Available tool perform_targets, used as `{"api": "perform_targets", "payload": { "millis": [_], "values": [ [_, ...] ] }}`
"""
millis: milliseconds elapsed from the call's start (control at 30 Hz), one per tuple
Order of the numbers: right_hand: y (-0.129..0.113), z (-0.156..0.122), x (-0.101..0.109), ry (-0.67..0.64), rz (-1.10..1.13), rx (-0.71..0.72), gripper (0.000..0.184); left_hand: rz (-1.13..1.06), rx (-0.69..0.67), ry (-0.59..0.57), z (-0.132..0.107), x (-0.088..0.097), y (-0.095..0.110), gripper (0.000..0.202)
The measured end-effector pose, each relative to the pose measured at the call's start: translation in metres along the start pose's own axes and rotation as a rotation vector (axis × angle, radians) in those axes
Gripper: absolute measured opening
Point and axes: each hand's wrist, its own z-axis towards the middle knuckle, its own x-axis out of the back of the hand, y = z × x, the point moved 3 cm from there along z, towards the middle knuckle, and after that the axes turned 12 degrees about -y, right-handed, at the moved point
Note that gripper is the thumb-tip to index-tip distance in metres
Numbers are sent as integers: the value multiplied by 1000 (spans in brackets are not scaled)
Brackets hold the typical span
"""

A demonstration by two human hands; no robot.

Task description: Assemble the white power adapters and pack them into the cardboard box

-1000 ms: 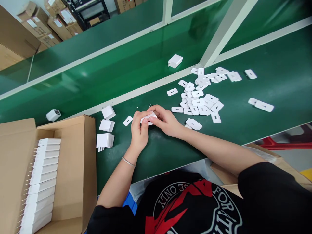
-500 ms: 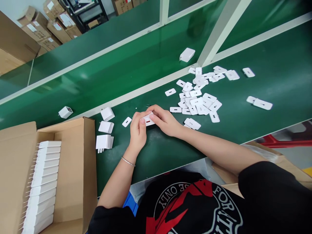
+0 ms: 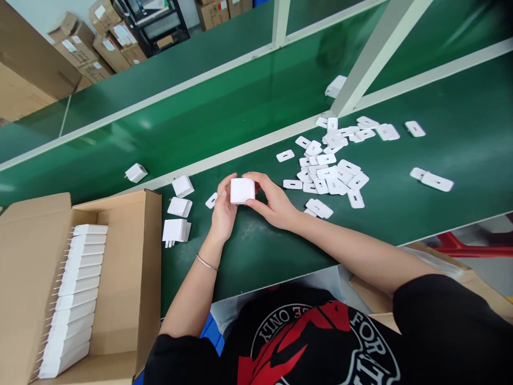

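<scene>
Green bench (image 3: 441, 96) runs across the view, a white frame post (image 3: 372, 53) crossing it. Open carton (image 3: 132, 278) at lower left, a row of white chargers (image 3: 72, 299) packed on edge along its left wall. Stacked boxes (image 3: 100, 45) far back left. Pile of white cover plates (image 3: 332, 171) on the bench, right of the hands; two more plates (image 3: 433, 179) lie well apart further right. Three loose chargers (image 3: 178, 211) lie just right of the carton, one small plate (image 3: 211, 200) beside them. One charger (image 3: 136, 172) on the far belt at left, another (image 3: 335, 85) half hidden behind the post.

Both hands hold one white cube charger (image 3: 242, 190) just above the bench, centre of view. Left hand (image 3: 222, 211) grips its left side, fingers closed on it, bracelet (image 3: 206, 262) on the wrist. Right hand (image 3: 272, 200) clamps it from the right, thumb under, fingers over the top.
</scene>
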Motion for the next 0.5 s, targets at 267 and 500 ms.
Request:
{"api": "perform_targets", "payload": {
  "millis": [267,500],
  "values": [
    [2,1,7,18,-164,56,50,-563,171,-172,0,-22,14,62],
    [15,-2,7,55,-40,-40,54,-485,71,-98,0,7,50,57]
  ]
}}
